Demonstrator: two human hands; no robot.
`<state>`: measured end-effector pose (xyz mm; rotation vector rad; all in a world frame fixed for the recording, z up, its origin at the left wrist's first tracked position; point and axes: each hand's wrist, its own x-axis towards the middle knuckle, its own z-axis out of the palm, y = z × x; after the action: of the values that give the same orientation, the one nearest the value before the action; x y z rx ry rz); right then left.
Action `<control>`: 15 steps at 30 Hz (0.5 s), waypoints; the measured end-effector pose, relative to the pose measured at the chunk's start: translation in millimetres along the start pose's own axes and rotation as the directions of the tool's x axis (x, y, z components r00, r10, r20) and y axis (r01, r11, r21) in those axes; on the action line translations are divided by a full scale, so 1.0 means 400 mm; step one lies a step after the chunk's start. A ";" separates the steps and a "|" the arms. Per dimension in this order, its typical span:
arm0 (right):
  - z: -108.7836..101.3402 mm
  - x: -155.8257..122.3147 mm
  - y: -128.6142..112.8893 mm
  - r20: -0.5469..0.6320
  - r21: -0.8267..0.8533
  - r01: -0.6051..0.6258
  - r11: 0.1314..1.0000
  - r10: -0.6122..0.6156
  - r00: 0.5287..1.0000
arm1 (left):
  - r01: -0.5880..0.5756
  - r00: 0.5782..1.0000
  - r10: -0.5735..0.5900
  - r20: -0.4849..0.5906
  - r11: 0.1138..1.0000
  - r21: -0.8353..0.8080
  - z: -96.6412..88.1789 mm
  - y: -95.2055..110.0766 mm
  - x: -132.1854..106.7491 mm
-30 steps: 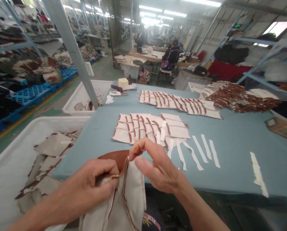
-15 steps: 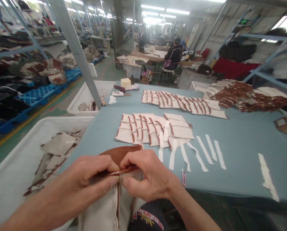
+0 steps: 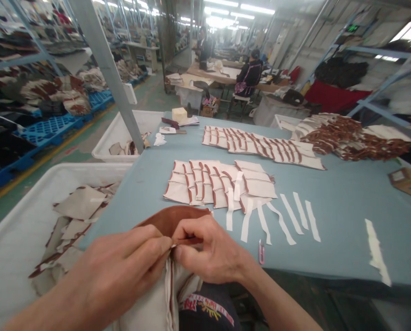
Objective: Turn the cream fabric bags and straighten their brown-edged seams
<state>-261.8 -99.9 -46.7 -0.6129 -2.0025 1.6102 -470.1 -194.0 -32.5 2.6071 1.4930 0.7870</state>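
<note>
Together, left hand (image 3: pixel 122 271) and right hand (image 3: pixel 208 253) pinch the fabric piece (image 3: pixel 152 305) (brown-trimmed) hanging below their grip.

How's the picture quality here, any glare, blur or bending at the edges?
Head view: ceiling lights blown out to white glare; the steel post leans, bent by wide-angle distortion; left hand and right hand, pinching the cream cloth, loom large and slightly soft; the blue table is evenly lit, shadows faint.

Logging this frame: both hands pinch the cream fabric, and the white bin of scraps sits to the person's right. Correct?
No: the head view shows the white bin of scraps on the person's left. The left hand and right hand do pinch the cream fabric.
</note>
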 end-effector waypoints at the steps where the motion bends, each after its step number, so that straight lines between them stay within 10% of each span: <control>1: 0.004 0.002 0.005 0.003 0.046 -0.039 0.998 0.039 0.999 | -0.006 1.000 0.006 0.010 1.000 0.004 0.006 -0.007 -0.010; 15: 0.044 0.015 0.094 0.162 0.594 -0.295 0.748 0.249 0.955 | -0.174 0.978 0.158 0.139 0.979 0.107 -0.003 -0.058 -0.029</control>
<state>-276.1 -102.0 -86.3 -0.6056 -1.3235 2.3410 -493.8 -191.3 -42.5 2.8387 1.3409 0.5417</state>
